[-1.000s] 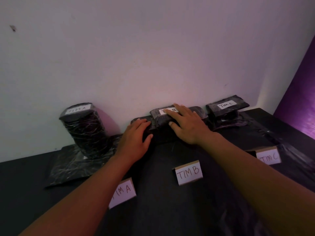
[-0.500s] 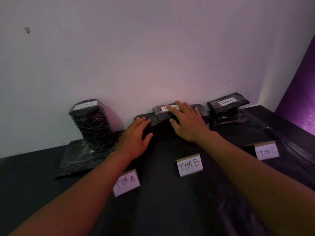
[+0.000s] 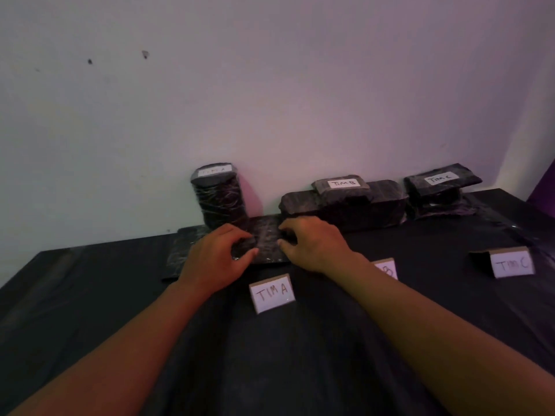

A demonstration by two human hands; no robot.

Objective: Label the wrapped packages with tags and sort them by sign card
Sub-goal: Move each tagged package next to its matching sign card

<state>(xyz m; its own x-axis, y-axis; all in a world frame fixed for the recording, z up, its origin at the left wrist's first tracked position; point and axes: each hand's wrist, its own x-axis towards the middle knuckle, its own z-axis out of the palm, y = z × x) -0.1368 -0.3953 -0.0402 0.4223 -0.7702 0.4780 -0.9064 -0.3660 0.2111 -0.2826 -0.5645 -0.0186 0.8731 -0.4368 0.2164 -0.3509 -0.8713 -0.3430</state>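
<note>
your hands left the tim b stack [image 3: 345,202]; left hand [image 3: 214,259] and right hand [image 3: 312,244] now pinch the flat wrapped package [image 3: 267,238] behind the tim a card [image 3: 272,292], probably tidying that group.

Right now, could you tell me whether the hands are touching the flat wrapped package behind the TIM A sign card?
Touching. The head view shows the left hand and right hand with fingertips curled onto the flat wrapped package.

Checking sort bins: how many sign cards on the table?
3. TIM A card stands front centre between the forearms; a second card is mostly hidden behind the right forearm, only part of it showing; TIM C card stands at right.
</note>
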